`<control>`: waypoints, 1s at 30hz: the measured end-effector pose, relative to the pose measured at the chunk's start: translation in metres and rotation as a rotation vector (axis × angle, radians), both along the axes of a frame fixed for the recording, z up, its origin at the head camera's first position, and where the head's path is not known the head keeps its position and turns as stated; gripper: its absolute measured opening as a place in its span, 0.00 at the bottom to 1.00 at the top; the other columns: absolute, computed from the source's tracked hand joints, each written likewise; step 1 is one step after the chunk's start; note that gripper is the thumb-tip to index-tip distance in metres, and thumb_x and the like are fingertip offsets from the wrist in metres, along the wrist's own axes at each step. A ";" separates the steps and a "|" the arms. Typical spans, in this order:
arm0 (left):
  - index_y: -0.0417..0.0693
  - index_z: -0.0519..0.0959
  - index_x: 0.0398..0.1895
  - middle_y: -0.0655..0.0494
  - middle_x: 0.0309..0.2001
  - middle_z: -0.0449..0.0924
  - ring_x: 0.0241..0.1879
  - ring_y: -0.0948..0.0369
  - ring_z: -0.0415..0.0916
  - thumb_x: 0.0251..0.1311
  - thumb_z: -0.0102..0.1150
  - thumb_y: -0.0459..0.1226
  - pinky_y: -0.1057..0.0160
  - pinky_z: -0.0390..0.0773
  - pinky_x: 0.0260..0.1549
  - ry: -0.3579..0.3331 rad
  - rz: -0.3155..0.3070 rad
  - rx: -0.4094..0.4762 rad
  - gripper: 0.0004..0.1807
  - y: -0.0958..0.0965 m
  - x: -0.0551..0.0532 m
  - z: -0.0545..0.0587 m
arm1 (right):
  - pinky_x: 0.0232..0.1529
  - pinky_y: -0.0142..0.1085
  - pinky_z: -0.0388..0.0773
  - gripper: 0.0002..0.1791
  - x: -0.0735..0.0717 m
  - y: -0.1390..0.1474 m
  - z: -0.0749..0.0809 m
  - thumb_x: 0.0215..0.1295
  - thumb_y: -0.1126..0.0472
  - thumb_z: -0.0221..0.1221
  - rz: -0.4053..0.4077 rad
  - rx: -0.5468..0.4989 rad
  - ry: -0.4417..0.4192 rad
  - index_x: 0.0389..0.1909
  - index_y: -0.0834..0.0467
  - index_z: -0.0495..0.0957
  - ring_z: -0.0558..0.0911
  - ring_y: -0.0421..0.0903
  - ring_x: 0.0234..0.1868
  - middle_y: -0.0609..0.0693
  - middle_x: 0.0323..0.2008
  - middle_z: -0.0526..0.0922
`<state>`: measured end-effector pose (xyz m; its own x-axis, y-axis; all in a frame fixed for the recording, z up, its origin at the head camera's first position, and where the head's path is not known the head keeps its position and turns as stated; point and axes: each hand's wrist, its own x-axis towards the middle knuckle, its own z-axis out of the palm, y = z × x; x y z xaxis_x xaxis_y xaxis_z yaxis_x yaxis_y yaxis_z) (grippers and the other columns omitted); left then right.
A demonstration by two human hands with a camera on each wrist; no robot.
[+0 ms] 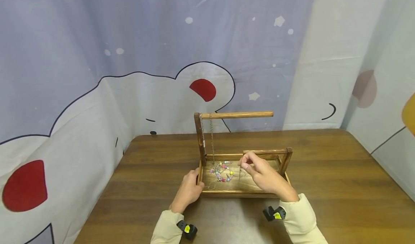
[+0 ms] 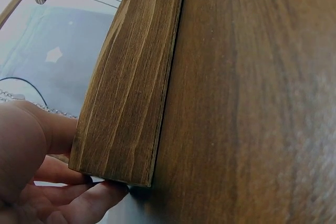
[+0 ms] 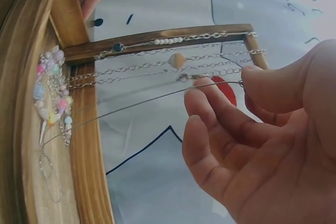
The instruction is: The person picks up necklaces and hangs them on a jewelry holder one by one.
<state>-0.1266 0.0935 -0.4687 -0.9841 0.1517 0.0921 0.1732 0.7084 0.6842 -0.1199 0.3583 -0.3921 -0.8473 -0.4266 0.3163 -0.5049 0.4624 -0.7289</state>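
Note:
At the near left corner of a wooden jewellery tray (image 1: 240, 194), my left hand (image 1: 188, 187) grips the end wall, its thumb and fingers on either side in the left wrist view. Over the tray, my right hand (image 1: 260, 172) pinches the end of a thin silver necklace (image 3: 113, 113) between thumb and forefinger. That necklace runs down taut to the tray floor, where a small loop of it lies. Pastel beaded jewellery (image 3: 59, 102) lies bunched beside it. My right hand's other fingers are loosely bent.
A tall post on the tray's left carries a long upper bar (image 1: 236, 114); chain necklaces (image 1: 212, 136) hang near its post end. A lower bar (image 1: 269, 152) juts from a short right post (image 1: 285, 161). The brown table (image 1: 340, 172) reaches a patterned curtain (image 1: 259, 57).

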 end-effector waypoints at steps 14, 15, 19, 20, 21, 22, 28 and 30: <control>0.28 0.62 0.62 0.34 0.54 0.70 0.52 0.45 0.70 0.54 0.53 0.29 0.49 0.73 0.45 0.007 0.001 0.006 0.30 0.001 -0.002 -0.001 | 0.44 0.36 0.71 0.05 0.000 -0.004 0.025 0.69 0.63 0.44 -0.011 -0.100 0.045 0.36 0.60 0.65 0.76 0.48 0.42 0.47 0.39 0.76; 0.27 0.62 0.62 0.34 0.53 0.70 0.52 0.45 0.70 0.54 0.53 0.29 0.49 0.73 0.45 0.012 -0.001 0.005 0.30 0.001 -0.002 -0.001 | 0.44 0.37 0.71 0.04 0.002 -0.005 0.031 0.69 0.64 0.44 -0.007 -0.103 0.047 0.36 0.60 0.65 0.76 0.50 0.42 0.48 0.40 0.75; 0.27 0.63 0.61 0.34 0.52 0.71 0.51 0.46 0.70 0.53 0.54 0.29 0.50 0.73 0.45 0.034 -0.004 -0.004 0.30 0.001 -0.002 -0.001 | 0.45 0.38 0.71 0.03 0.011 -0.010 0.051 0.68 0.69 0.44 -0.014 -0.096 0.061 0.36 0.64 0.65 0.75 0.51 0.43 0.52 0.40 0.76; 0.27 0.63 0.61 0.34 0.52 0.71 0.50 0.46 0.71 0.53 0.54 0.29 0.50 0.73 0.45 0.035 -0.004 -0.003 0.30 0.001 -0.002 -0.001 | 0.45 0.39 0.71 0.03 0.011 -0.011 0.054 0.68 0.70 0.44 -0.020 -0.098 0.057 0.36 0.64 0.65 0.75 0.50 0.43 0.52 0.40 0.76; 0.28 0.63 0.61 0.35 0.51 0.71 0.50 0.46 0.71 0.52 0.54 0.29 0.50 0.73 0.45 0.038 -0.005 -0.003 0.30 0.001 -0.002 -0.001 | 0.45 0.40 0.71 0.03 0.009 -0.011 0.054 0.68 0.70 0.44 -0.019 -0.097 0.068 0.37 0.65 0.65 0.75 0.49 0.43 0.52 0.40 0.76; 0.28 0.63 0.61 0.35 0.51 0.72 0.50 0.47 0.71 0.52 0.54 0.29 0.50 0.73 0.45 0.038 -0.004 -0.001 0.30 0.001 -0.002 -0.001 | 0.45 0.39 0.71 0.03 0.006 -0.010 0.052 0.68 0.69 0.44 -0.021 -0.092 0.074 0.37 0.64 0.65 0.75 0.48 0.43 0.52 0.39 0.76; 0.28 0.63 0.61 0.35 0.53 0.71 0.51 0.46 0.71 0.53 0.54 0.29 0.50 0.73 0.45 0.020 0.007 0.004 0.30 0.001 -0.002 -0.001 | 0.39 0.33 0.71 0.03 -0.006 -0.007 0.047 0.69 0.66 0.44 -0.010 -0.101 0.129 0.38 0.61 0.65 0.74 0.43 0.37 0.50 0.36 0.76; 0.28 0.63 0.61 0.35 0.53 0.71 0.51 0.46 0.71 0.52 0.54 0.29 0.50 0.73 0.45 0.019 0.006 0.003 0.30 0.002 -0.002 0.000 | 0.37 0.33 0.71 0.03 -0.009 -0.006 0.048 0.69 0.65 0.45 -0.010 -0.112 0.150 0.38 0.61 0.65 0.73 0.42 0.35 0.51 0.34 0.75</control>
